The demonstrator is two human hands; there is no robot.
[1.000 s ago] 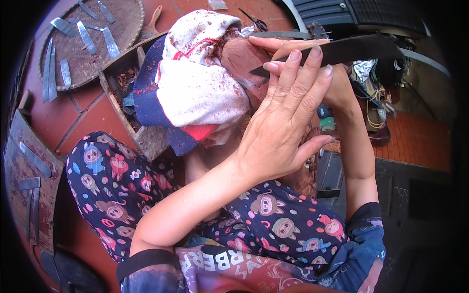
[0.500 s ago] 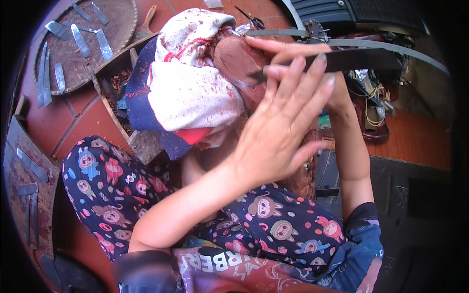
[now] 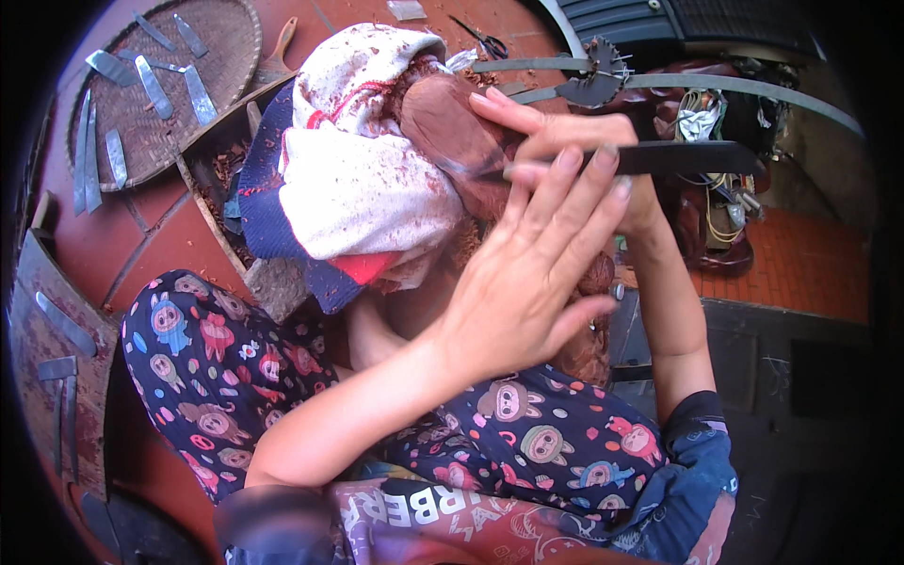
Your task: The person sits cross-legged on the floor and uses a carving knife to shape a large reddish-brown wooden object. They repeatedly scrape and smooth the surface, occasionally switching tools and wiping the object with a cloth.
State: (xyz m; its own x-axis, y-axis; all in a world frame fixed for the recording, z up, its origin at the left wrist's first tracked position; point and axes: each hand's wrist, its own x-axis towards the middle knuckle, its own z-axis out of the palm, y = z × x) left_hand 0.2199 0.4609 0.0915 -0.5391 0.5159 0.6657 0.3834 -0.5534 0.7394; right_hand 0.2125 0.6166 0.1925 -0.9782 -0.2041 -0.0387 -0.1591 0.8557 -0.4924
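Our left hand [image 3: 513, 268] lies across the dark tool [image 3: 697, 158], and the grip is wide: four fingers long and straight, the thumb stuck out to the right. In from the right comes our right hand [image 3: 589, 132], behind the tool, a fingertip up against the wood [image 3: 452, 122]; how tightly that grip closes we cannot tell, because the left fingers cover it. The wood sits in the middle, red-brown and rounded, with the tool's left end right by it. Wrapped along its left is the white cloth [image 3: 372, 193], flecked with shavings. Farther left we have the box [image 3: 282, 290], then the woven tray [image 3: 231, 61] bearing blades [image 3: 153, 87]. A brush [image 3: 285, 40] and scissors [image 3: 492, 43] lie on the far floor [image 3: 160, 250].
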